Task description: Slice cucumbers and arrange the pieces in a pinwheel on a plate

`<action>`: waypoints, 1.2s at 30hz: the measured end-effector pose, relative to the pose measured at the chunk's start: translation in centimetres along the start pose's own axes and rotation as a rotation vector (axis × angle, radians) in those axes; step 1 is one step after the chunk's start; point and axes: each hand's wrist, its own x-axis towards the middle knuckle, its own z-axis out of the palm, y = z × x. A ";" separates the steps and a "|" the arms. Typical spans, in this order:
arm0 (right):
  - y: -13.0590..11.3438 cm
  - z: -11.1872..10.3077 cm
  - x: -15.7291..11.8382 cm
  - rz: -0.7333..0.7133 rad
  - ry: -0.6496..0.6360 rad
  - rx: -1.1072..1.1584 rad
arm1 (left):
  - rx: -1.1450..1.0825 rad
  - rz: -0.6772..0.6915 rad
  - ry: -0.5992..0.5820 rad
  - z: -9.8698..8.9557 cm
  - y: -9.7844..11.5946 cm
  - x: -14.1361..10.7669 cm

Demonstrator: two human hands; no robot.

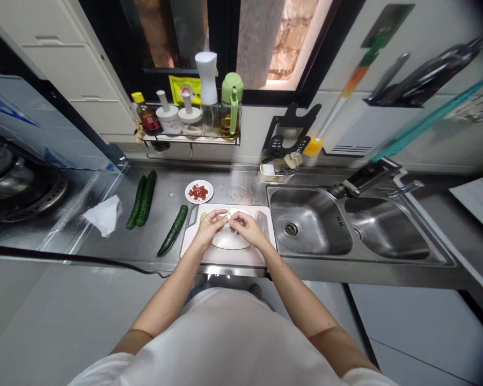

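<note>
Over a white plate [230, 240] on the pale cutting board [201, 257], my left hand [211, 227] and my right hand [244, 226] are close together, fingertips nearly touching. Both pinch at a small pale green piece [228, 214], which looks like cucumber; the fingers partly cover it. More green slices [203, 216] lie on the board beside my left hand. A knife blade [261, 221] rests at the board's right side. Left of the board lies a whole cucumber [173, 230]. Behind it is a small white plate [188, 194] of chopped red pieces [198, 192].
Two more cucumbers [146, 198] and a crumpled white paper [104, 215] lie on the counter at left. The steel double sink [312, 222] is right of the board. A rack [193, 140] of seasoning bottles hangs behind, and a stove [44, 198] stands far left.
</note>
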 end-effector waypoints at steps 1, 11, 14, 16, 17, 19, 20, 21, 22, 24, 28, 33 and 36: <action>0.0 0.0 0.0 0.005 -0.002 0.003 | 0.013 0.013 0.002 0.0 0.0 0.0; 1.4 0.4 0.3 0.091 0.024 0.085 | 0.098 0.061 0.037 0.0 -0.9 0.4; 2.0 0.3 0.4 0.121 0.034 0.085 | 0.114 0.058 0.054 -0.1 -1.6 0.8; 2.4 0.1 0.6 0.139 0.034 0.074 | 0.109 0.048 0.064 -0.3 -2.2 1.2; 2.7 -0.1 0.8 0.147 0.031 0.068 | 0.106 0.044 0.068 -0.3 -2.5 1.5; 3.4 -0.5 1.0 0.161 0.011 0.053 | 0.108 0.034 0.075 -0.5 -3.3 2.0; 3.8 -0.7 1.2 0.166 -0.004 0.045 | 0.113 0.029 0.078 -0.6 -3.7 2.3; 4.3 -1.0 1.4 0.168 -0.023 0.037 | 0.119 0.023 0.081 -0.6 -4.1 2.6; 4.7 -1.2 1.5 0.168 -0.043 0.029 | 0.126 0.017 0.083 -0.7 -4.4 2.9; 5.6 -1.7 1.9 0.169 -0.078 0.006 | 0.135 0.000 0.084 -0.8 -5.2 3.4; 7.0 -2.7 3.0 0.187 -0.130 -0.066 | 0.149 -0.059 0.073 -1.2 -6.4 4.9; 8.7 -3.6 5.3 0.184 -0.154 -0.230 | 0.167 -0.066 0.079 -1.8 -7.7 7.1; 9.6 -3.8 6.5 0.160 -0.121 -0.356 | 0.226 -0.045 0.129 -2.1 -8.5 8.5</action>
